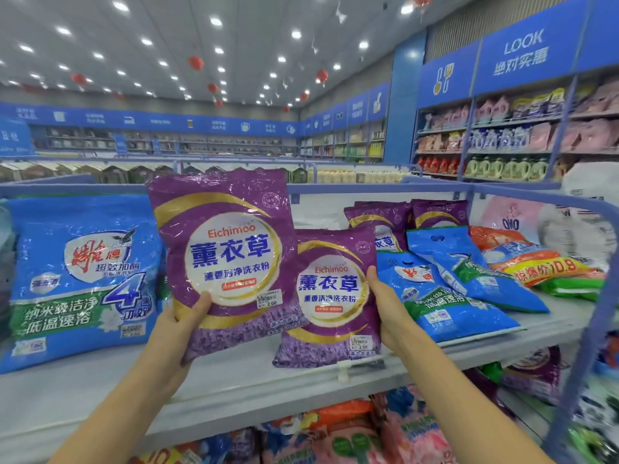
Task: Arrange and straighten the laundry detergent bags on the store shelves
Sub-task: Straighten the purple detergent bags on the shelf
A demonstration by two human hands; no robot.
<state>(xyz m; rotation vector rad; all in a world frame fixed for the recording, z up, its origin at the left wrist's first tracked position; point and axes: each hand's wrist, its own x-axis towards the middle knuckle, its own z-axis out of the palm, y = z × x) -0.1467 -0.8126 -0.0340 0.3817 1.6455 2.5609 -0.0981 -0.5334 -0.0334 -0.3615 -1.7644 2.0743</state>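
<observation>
My left hand (182, 324) grips the lower left corner of a purple Eichimoo detergent bag (227, 249) and holds it upright above the top shelf (234, 380). Beside it a second purple bag (331, 296) stands upright on the shelf, and my right hand (385, 313) holds its right edge. The raised bag overlaps the standing one's left side. Two more purple bags (412, 217) lean behind, further right.
A big blue detergent bag (80, 279) stands at the left of the shelf. Blue bags (449, 289) and orange and green bags (536, 262) lie tumbled on the right. A blue rail (502, 189) rims the shelf. Pink bags (402, 433) fill the lower shelf.
</observation>
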